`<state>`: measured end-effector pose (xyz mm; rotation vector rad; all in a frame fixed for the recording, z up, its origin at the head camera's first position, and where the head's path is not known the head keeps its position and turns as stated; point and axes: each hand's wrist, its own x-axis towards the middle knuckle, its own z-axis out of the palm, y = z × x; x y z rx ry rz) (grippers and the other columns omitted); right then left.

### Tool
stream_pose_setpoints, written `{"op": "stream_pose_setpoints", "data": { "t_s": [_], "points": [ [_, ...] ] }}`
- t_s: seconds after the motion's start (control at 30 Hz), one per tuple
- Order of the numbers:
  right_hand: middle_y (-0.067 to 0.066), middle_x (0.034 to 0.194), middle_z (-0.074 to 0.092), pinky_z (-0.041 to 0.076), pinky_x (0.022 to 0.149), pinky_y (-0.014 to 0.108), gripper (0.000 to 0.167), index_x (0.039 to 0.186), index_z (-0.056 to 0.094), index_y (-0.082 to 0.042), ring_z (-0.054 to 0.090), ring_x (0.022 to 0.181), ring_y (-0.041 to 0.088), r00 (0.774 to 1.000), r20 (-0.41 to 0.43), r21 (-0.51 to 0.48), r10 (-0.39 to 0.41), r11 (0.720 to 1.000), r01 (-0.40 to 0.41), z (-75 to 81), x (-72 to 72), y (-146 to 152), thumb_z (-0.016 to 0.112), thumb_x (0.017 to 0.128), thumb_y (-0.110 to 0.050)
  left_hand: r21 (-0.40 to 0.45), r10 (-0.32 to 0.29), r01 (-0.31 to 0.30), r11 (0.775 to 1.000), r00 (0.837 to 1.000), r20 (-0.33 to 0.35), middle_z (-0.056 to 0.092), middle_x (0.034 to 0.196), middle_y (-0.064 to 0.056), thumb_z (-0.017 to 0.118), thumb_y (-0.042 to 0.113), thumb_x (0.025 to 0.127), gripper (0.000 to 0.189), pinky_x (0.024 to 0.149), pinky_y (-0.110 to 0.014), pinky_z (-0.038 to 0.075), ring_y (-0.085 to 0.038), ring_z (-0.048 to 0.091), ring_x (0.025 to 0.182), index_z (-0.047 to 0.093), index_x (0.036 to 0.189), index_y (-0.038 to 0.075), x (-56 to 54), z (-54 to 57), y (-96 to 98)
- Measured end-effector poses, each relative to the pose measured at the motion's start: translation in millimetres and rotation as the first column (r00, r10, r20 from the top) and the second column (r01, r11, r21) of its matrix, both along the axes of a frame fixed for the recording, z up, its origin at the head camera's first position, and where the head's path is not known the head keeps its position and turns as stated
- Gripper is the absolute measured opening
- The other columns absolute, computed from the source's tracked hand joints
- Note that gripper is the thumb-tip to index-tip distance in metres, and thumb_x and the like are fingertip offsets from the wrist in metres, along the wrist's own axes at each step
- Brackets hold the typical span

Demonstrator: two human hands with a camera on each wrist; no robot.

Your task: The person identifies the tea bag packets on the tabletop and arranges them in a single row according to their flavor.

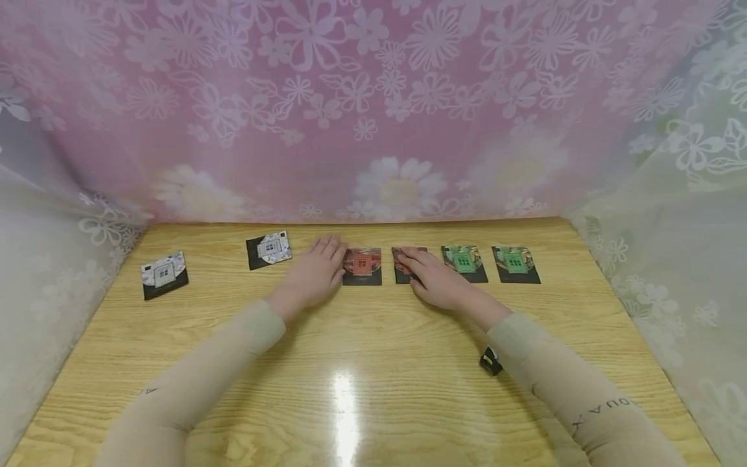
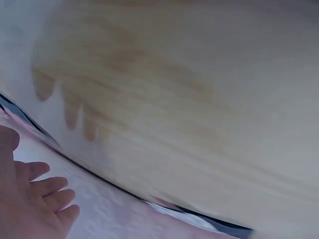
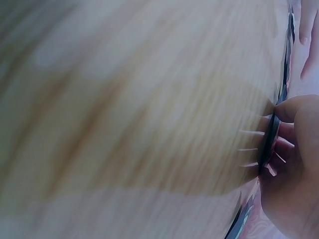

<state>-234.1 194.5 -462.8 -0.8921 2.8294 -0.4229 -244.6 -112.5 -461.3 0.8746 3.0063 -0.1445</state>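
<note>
Flat square packets with dark lower parts lie in a row along the table's far side. My left hand, fingers extended, lies palm down at the left edge of a red-and-black packet; whether it touches the packet is unclear. Its fingers look loose in the left wrist view. Over a second red-and-black packet, my right hand has its thumb and bent fingers at the edges, gripping it. That hand partly covers the packet. Just right of it lies a green-and-black packet.
Another green-and-black packet lies at the row's right end. Two white-and-black packets, one nearer and one farther left, lie slightly turned. A small black object is partly under the right sleeve. Flowered curtains border the wooden table.
</note>
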Motion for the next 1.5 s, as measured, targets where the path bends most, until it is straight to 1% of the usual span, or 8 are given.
{"op": "stream_pose_setpoints", "data": {
  "t_s": [0.17, 0.33, 0.6, 0.67, 0.87, 1.07, 1.27, 1.5],
  "points": [
    [0.017, 0.176, 0.027, 0.032, 0.130, 0.064, 0.060, 0.166, 0.035, -0.005, 0.028, 0.161, 0.044, 1.000, 0.003, 0.004, 0.001, 1.000, -0.001, 0.6, 0.5, 0, 0.053, 0.110, -0.018, -0.018, 0.034, -0.034, 0.999, 0.999, -0.035, 0.031, 0.173, -0.022, 0.041, 0.036, 0.114, 0.063, 0.136, -0.052, 0.024, -0.040, 0.030, 0.162, 0.032, 0.166, 0.003, -0.6, 4.3, -29.2],
    [0.018, 0.175, 0.027, 0.031, 0.130, 0.064, 0.059, 0.165, 0.036, -0.003, 0.028, 0.161, 0.044, 1.000, 0.000, -0.005, 0.011, 1.000, -0.011, 0.9, 0.9, 0, 0.053, 0.110, -0.016, -0.013, 0.063, -0.064, 0.998, 0.997, -0.033, 0.031, 0.173, -0.023, 0.043, 0.034, 0.114, 0.061, 0.136, -0.054, 0.024, -0.041, 0.030, 0.161, 0.034, 0.166, 0.002, -1.1, 7.5, -59.6],
    [0.018, 0.175, 0.027, 0.030, 0.130, 0.064, 0.058, 0.165, 0.036, -0.004, 0.028, 0.161, 0.044, 1.000, 0.000, -0.003, 0.011, 1.000, -0.011, 2.1, 1.4, 0, 0.052, 0.111, -0.015, -0.007, 0.093, -0.094, 0.996, 0.995, -0.039, 0.032, 0.171, -0.026, 0.044, 0.024, 0.113, 0.058, 0.135, -0.057, 0.025, -0.042, 0.030, 0.161, 0.035, 0.164, -0.001, -10.5, 2.3, -107.2],
    [0.017, 0.176, 0.027, 0.029, 0.131, 0.064, 0.058, 0.165, 0.036, -0.004, 0.028, 0.161, 0.044, 1.000, 0.002, -0.005, 0.012, 1.000, -0.012, 2.7, 1.7, 0, 0.052, 0.111, -0.015, 0.004, 0.099, -0.099, 0.995, 0.995, -0.021, 0.031, 0.171, -0.027, 0.045, 0.022, 0.112, 0.059, 0.135, -0.058, 0.024, -0.044, 0.028, 0.161, 0.034, 0.164, -0.002, -11.7, 2.2, -117.0],
    [0.017, 0.176, 0.027, 0.029, 0.131, 0.064, 0.059, 0.165, 0.037, -0.004, 0.028, 0.161, 0.043, 1.000, 0.006, -0.004, 0.009, 1.000, -0.009, 3.1, 2.3, 0, 0.053, 0.110, -0.016, -0.003, 0.040, -0.040, 0.999, 0.999, 0.027, 0.025, 0.174, -0.025, 0.045, 0.013, 0.110, 0.060, 0.135, -0.059, 0.022, -0.044, 0.024, 0.162, 0.029, 0.167, -0.001, -15.8, 1.6, -142.7],
    [0.017, 0.176, 0.027, 0.029, 0.131, 0.064, 0.059, 0.166, 0.035, -0.004, 0.027, 0.161, 0.043, 1.000, 0.012, 0.001, 0.007, 1.000, -0.007, 3.0, 2.6, -1, 0.053, 0.111, -0.017, -0.027, 0.017, -0.016, 1.000, 0.998, 0.061, 0.021, 0.176, -0.023, 0.041, 0.015, 0.112, 0.061, 0.135, -0.058, 0.022, -0.043, 0.023, 0.163, 0.023, 0.169, 0.001, -15.3, 3.4, -153.0],
    [0.017, 0.176, 0.027, 0.029, 0.131, 0.063, 0.059, 0.166, 0.036, -0.004, 0.027, 0.161, 0.043, 1.000, 0.002, -0.002, 0.010, 1.000, -0.010, 2.5, 1.5, 0, 0.054, 0.110, -0.016, -0.039, 0.035, -0.032, 0.999, 0.997, 0.073, 0.020, 0.176, -0.022, 0.038, 0.020, 0.114, 0.061, 0.136, -0.056, 0.023, -0.042, 0.022, 0.164, 0.022, 0.169, 0.000, -17.4, -0.3, -153.7],
    [0.017, 0.176, 0.027, 0.031, 0.130, 0.064, 0.058, 0.165, 0.036, -0.004, 0.028, 0.161, 0.043, 1.000, -0.001, -0.007, 0.013, 1.000, -0.013, 0.2, 0.2, 1, 0.053, 0.111, -0.017, 0.000, 0.079, -0.079, 0.997, 0.992, 0.098, 0.021, 0.174, -0.027, 0.036, 0.021, 0.113, 0.062, 0.135, -0.056, 0.023, -0.045, 0.024, 0.162, 0.020, 0.167, -0.006, -14.4, -1.3, -147.0]
  ]
}}
